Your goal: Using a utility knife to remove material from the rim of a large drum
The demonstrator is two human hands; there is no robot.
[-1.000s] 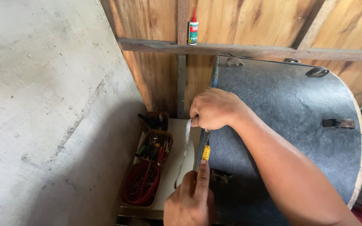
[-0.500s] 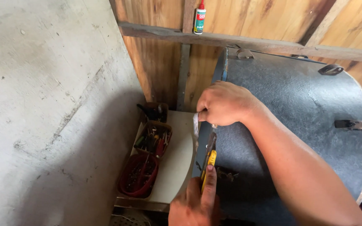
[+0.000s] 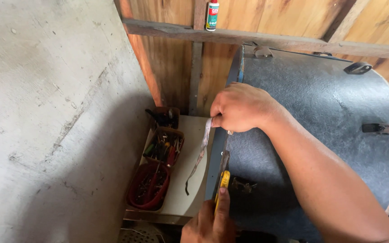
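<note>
Now longer than a moment ago, a thin grey trimmed strip (image 3: pixel 200 155) hangs from the clamped right hand (image 3: pixel 239 108), while the left hand (image 3: pixel 208 222) grips a yellow-handled utility knife (image 3: pixel 223 180) along the dark laminate-covered round panel's (image 3: pixel 320 117) near-left edge.

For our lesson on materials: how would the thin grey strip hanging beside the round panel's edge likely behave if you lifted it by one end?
Probably floppy: the strip curls and droops from the right hand. Likely light, since fingertips alone hold it. It looks thin, so perhaps easily torn.
</note>
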